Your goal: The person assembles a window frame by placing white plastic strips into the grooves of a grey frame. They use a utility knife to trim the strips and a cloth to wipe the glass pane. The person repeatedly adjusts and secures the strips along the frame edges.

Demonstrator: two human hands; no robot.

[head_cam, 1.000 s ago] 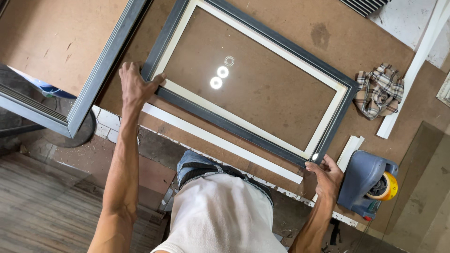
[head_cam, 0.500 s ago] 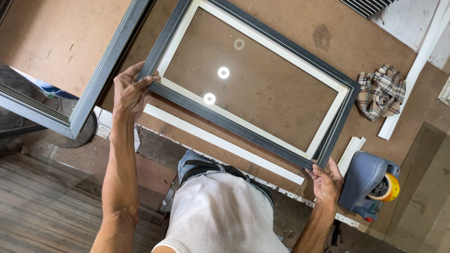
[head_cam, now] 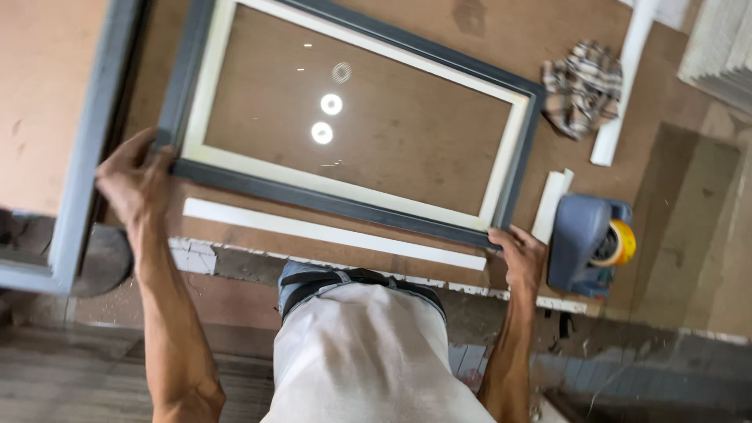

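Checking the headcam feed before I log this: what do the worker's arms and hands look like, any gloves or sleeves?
Both arms are bare from the elbow down, with no sleeves in view. The left hand and right hand wear no gloves, and no watch, ring or wristband shows. The person wears a light, whitish top.

Bare forearms, a white shirt (head_cam: 368,360), blue jeans (head_cam: 313,282) with a belt.
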